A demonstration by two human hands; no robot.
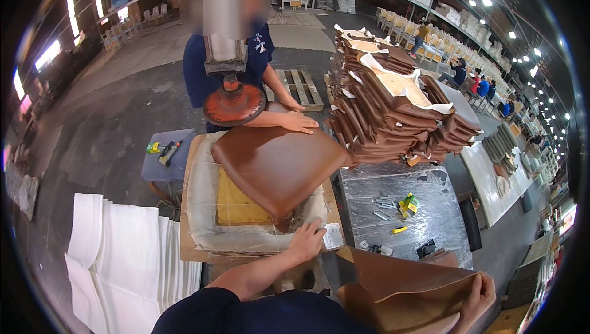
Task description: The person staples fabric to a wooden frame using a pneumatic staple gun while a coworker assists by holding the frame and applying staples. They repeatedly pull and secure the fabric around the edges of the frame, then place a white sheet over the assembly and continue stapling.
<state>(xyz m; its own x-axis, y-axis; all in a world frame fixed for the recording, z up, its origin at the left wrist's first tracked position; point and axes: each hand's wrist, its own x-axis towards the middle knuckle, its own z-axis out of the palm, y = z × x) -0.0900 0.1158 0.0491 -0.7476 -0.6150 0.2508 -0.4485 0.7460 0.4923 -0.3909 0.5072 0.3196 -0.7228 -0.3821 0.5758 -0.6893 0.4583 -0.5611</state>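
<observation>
My left hand [307,242] rests on the front right of a padded frame [203,229] under clear plastic, its fingers slightly bent and apart, beside a white label [332,235]. Nothing shows in it. In my right hand [481,297], at the lower right, is the edge of a folded brown leather sheet [412,275], its tan underside partly showing. Tilted across the frame is a brown seat cushion [283,162], one corner near my left hand. A co-worker's hand [299,122] lies on the cushion's far edge. Yellow padding [239,202] shows beneath the cushion.
A press with a round red plate [233,105] hangs over the frame's far side. Brown cushions [387,109] are stacked at the back right. A plastic-covered table [399,205] holds staples and a yellow cutter [399,230]. White sheets [129,260] stand left; a stool [163,165] bears tools.
</observation>
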